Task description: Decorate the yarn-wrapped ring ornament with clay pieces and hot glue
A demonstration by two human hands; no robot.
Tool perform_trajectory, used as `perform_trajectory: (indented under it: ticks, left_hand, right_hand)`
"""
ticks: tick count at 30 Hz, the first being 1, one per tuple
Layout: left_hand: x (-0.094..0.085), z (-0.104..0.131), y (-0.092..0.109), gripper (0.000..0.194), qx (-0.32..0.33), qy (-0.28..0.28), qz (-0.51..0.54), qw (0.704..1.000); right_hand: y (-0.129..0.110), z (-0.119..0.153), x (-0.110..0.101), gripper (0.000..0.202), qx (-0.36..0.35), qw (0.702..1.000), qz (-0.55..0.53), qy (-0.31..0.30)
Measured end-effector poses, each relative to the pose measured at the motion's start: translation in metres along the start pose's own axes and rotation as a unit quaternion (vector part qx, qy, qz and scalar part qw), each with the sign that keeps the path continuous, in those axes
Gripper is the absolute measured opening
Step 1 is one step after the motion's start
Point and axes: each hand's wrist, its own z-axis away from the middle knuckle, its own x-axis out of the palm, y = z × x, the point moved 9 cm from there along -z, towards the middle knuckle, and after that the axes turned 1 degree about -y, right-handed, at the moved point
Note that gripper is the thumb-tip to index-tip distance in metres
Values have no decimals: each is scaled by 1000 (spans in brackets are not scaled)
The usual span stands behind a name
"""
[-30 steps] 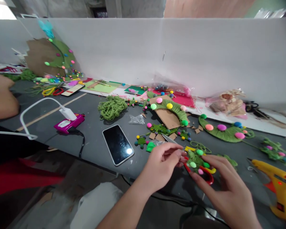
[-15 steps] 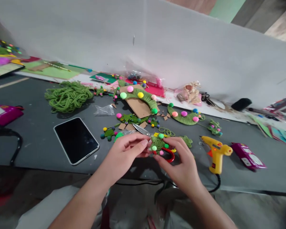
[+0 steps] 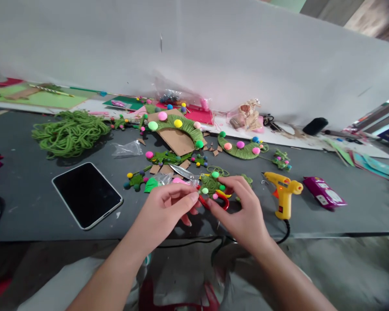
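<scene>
My right hand point(image 3: 244, 209) pinches a small green yarn ornament point(image 3: 210, 185) by its right and lower edge, between thumb and fingers. Pale green, green and pink pom-poms sit around its rim. At the ornament's left side, my left hand point(image 3: 171, 209) is closed, thumb tip against the index finger; whatever lies in that pinch is too small to name. Scissors point(image 3: 182, 172) with red handles lie under the ornament, partly covered. To the left of them are cardboard scraps point(image 3: 166, 169) and another pom-pom ornament point(image 3: 138, 180).
A yellow glue gun point(image 3: 282, 192) stands at the right beside a purple packet point(image 3: 326, 193). Left are a dark-screened tablet point(image 3: 87, 194) and a heap of green yarn point(image 3: 71, 134). Behind lie a yarn-wrapped wreath point(image 3: 181, 128) and a curved yarn piece point(image 3: 243, 150) with pom-poms.
The view has shifted right, so table items appear further left. The left fingertips have drawn slightly away from the ornament's face to its left edge; the right hand keeps its hold.
</scene>
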Motion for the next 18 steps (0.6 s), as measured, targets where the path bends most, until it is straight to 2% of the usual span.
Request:
perform_trajectory:
  ticks: [7,18]
  left_hand:
    - [-3,-1,-4,18,-9,17,-11,1000]
    - [-5,0,-4,21,1,15,-32,999]
  right_hand:
    - [0,1,1,38,-13,1000,6,10]
    - [-1,1,2,37,-17,1000,9,8]
